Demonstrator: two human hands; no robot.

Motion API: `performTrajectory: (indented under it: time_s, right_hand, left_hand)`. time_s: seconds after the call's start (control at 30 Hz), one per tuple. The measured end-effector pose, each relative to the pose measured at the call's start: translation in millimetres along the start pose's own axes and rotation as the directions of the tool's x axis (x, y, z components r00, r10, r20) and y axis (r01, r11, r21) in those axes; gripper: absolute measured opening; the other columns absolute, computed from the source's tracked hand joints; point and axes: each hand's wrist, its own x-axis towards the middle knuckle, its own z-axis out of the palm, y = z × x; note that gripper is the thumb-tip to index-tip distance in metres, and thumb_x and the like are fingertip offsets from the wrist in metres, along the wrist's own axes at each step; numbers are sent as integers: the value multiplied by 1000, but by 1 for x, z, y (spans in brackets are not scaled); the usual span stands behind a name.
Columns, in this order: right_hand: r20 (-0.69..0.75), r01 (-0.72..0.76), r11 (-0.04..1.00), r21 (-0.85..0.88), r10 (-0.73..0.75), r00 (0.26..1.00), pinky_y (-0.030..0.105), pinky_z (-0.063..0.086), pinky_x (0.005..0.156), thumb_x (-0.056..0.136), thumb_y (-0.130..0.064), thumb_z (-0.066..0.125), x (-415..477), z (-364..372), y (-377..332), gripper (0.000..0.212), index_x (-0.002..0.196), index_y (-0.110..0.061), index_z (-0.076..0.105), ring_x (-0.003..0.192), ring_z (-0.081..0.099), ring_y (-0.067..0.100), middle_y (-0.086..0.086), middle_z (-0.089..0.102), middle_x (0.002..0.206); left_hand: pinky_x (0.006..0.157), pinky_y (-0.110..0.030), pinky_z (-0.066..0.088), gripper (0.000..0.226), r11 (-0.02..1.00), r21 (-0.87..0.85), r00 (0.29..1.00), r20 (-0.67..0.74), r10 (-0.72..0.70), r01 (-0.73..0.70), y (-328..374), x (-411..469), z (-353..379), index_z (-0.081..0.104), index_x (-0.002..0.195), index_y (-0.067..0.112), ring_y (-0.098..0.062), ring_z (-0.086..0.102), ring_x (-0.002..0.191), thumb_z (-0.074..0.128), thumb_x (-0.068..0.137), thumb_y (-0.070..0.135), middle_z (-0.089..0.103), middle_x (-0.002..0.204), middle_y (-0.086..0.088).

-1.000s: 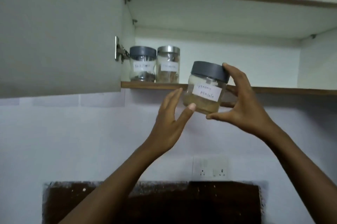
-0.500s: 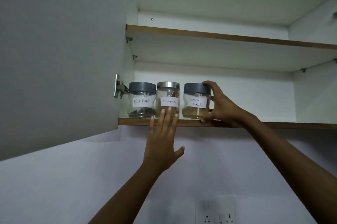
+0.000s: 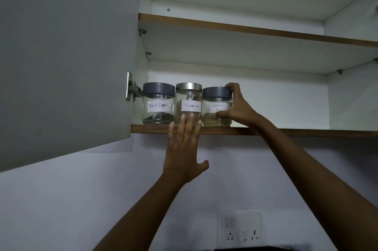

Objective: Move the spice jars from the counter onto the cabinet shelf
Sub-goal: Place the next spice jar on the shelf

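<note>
Three glass spice jars stand in a row at the left end of the lower cabinet shelf (image 3: 306,132). The black pepper jar (image 3: 158,103) has a grey lid, the cinnamon jar (image 3: 189,101) a silver lid, and the garam masala jar (image 3: 214,105) a grey lid. My right hand (image 3: 238,107) grips the garam masala jar from its right side, thumb low on the glass and fingers at the lid. My left hand (image 3: 185,146) is raised with straight fingers, its fingertips against the lower front of the cinnamon jar.
The grey cabinet door (image 3: 65,56) hangs open at the left on a metal hinge (image 3: 132,88). An upper shelf (image 3: 266,31) runs above. The lower shelf is bare to the right of the jars. A wall socket plate (image 3: 239,230) sits below.
One second ago my right hand held the garam masala jar below the shelf edge; it now stands on the shelf beside the cinnamon jar. My left hand rose to the cinnamon jar's front.
</note>
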Motion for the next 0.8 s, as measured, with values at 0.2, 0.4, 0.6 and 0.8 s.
performTrajectory:
  time_s: [0.2, 0.4, 0.6, 0.8]
  right_hand:
    - [-72, -76, 996, -38, 74, 995, 35, 25, 110, 78, -21, 71, -38, 12, 1, 109, 146, -26, -14, 145, -4, 17, 1, -24, 154]
    - [-96, -96, 958, -269, 73, 993, 43, 0, 115, 85, -36, 62, -116, 20, -10, 94, 148, -18, -5, 144, -8, 17, 1, -18, 156]
    - [16, -85, 897, -433, 102, 995, 52, -2, 113, 79, -67, 36, -227, 11, -3, 77, 145, -33, 17, 144, 5, 16, -9, 1, 157]
    - [71, -162, 866, -474, 221, 973, 43, -9, 113, 74, -68, 26, -338, -15, 38, 67, 131, -38, 45, 140, 18, 14, -13, 27, 150]
  left_hand:
    - [111, -54, -1, 111, 1000, -24, 996, 84, -14, 16, -1, 1, -6, 17, 147, 10, -34, 6, 142, 48, 59, 70, 16, 155, -18]
    - [112, -50, -11, 88, 993, -108, 996, 75, -42, 50, 5, -7, -25, 3, 149, 11, -31, -7, 145, 42, 85, 57, -4, 157, -15]
    - [111, -58, 17, 52, 922, -376, 996, -61, 70, -87, 77, -79, -39, 54, 128, 14, -33, 34, 136, 38, 86, 40, 51, 137, -11]
    - [111, -50, 23, 36, 758, -652, 998, 47, 46, -4, 175, -159, -39, 64, 111, 20, -27, 43, 130, 44, 85, 34, 58, 129, -2]
